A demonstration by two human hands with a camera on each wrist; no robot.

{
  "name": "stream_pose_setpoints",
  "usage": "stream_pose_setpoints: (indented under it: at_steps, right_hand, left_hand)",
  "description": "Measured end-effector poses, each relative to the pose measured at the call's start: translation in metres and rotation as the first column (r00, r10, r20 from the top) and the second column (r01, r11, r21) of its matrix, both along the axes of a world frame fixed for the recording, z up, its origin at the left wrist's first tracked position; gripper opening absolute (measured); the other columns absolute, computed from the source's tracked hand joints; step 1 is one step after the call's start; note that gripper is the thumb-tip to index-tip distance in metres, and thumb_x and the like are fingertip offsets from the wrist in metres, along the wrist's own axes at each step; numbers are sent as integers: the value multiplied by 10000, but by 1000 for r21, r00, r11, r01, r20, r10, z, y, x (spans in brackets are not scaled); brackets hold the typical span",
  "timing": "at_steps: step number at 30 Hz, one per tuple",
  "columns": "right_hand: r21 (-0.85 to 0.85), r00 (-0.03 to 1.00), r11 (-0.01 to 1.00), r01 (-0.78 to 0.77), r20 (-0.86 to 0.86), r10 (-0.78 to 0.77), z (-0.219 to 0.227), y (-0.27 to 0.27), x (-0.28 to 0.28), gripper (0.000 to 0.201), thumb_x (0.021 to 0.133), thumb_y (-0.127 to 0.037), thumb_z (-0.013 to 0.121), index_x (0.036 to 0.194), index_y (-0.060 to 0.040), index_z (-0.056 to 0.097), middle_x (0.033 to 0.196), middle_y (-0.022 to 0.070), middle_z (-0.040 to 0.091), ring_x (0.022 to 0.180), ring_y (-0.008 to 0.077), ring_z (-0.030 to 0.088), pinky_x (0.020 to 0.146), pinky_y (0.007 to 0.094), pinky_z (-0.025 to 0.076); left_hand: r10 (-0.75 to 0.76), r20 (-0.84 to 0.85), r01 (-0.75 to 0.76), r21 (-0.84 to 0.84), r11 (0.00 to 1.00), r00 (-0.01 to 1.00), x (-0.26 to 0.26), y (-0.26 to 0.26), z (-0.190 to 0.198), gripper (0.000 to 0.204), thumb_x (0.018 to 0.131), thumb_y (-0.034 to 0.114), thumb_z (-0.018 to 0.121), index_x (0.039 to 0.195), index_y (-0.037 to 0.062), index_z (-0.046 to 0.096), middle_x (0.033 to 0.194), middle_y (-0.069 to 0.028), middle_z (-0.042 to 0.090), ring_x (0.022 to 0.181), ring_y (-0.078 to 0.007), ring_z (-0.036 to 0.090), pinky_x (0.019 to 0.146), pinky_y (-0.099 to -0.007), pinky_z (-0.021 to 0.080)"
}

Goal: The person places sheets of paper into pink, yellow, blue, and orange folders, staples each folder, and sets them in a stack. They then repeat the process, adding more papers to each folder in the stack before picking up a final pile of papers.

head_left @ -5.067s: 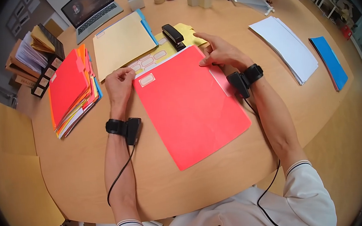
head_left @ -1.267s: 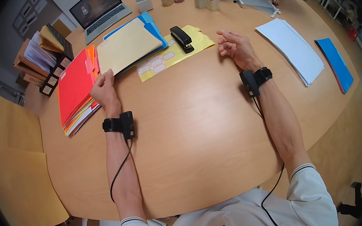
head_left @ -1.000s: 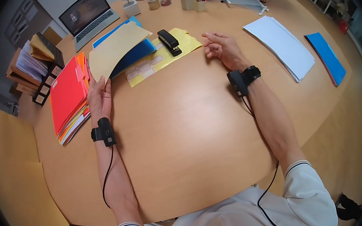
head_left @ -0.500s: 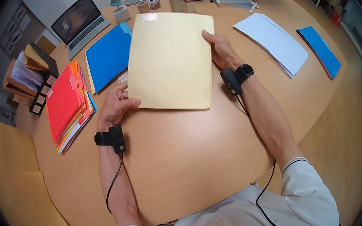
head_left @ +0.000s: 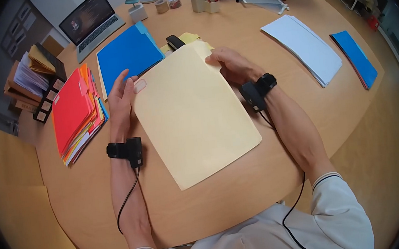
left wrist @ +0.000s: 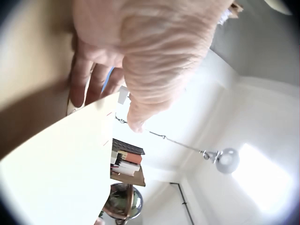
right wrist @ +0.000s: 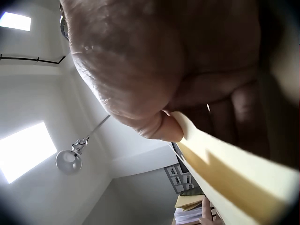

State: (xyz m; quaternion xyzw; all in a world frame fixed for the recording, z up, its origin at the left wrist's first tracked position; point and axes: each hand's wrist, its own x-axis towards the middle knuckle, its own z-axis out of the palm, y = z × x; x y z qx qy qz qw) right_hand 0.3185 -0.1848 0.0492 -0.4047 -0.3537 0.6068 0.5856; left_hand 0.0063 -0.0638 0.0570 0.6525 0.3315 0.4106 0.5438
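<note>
On the desk point(head_left: 218, 206), near middle, before the person: one cream folder point(head_left: 196, 120), label point(head_left: 140, 85) at its far left corner; leaves slightly parted at the right edge in the right wrist view. Whether it lies fully flat, cannot tell.

Right hand point(head_left: 233, 65): at the far right corner, thumb and fingers pinching the folder's edge.

Left hand point(head_left: 121, 98): at the far left corner, beside the label; fingers extended, thumb apart from them, no grip on the folder.

Beyond the folder: one black stapler point(head_left: 174, 42), partly hidden; one yellow sheet point(head_left: 191, 37), mostly covered. Far left: one blue folder point(head_left: 126, 49), lying flat; one laptop point(head_left: 97, 30), raised screen. Left: one folder pile point(head_left: 74, 111), red uppermost. Right: white papers point(head_left: 303, 48), stacked; one blue booklet point(head_left: 355, 59), farther right.
</note>
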Motion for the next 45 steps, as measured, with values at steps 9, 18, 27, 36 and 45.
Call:
stream_pose_setpoints:
  at_steps: [9, 18, 27, 36, 45]
  right_hand:
    - [5, 988, 988, -155, 11, 155, 12, -1, -15, 315, 981, -149, 591, 1204, 73, 601, 1126, 118, 689, 977, 169, 687, 893, 323, 558]
    - [-4, 986, 987, -162, -26, 162, 14, -2, -23, 360, 1006, -153, 559, 1302, 50, 565, 1177, 115, 674, 1035, 164, 679, 914, 334, 561]
    - [-49, 998, 997, -64, -18, 64, 13, 0, -30, 313, 1001, -156, 575, 1247, 37, 586, 1100, 109, 690, 895, 147, 700, 784, 316, 586]
    - [-198, 847, 968, 153, 530, -25, 36, -6, 16, 353, 946, -293, 678, 1095, 26, 694, 863, 76, 721, 746, 149, 685, 635, 282, 535]
    - [498, -451, 553, 668, 862, -232, -2, -50, 142, 423, 839, -335, 737, 1172, -74, 748, 1118, 177, 743, 1076, 367, 685, 968, 451, 507]
  left_hand:
    - [280, -227, -60, 667, 742, 933, 0, 11, -20, 335, 1051, 302, 604, 1078, -3, 739, 1037, -81, 723, 902, -144, 599, 822, -296, 478]
    - [118, 24, -120, 325, 938, 993, 8, 1, -20, 349, 1050, 315, 612, 1014, -13, 726, 754, 46, 564, 690, -60, 442, 620, -234, 373]
    - [264, 268, -268, -20, 963, 927, 10, 0, -14, 538, 1095, 489, 426, 915, 43, 668, 738, 10, 563, 708, -79, 500, 654, -232, 410]
    - [-654, 689, 716, 281, 639, 313, -29, 83, -74, 819, 1059, 639, 46, 778, 100, 594, 771, -80, 619, 987, -288, 564, 1034, -411, 380]
    - [-581, 611, 677, 97, 730, 538, -38, 81, -77, 720, 1071, 596, 27, 741, 157, 492, 705, -50, 546, 990, -277, 549, 1040, -405, 379]
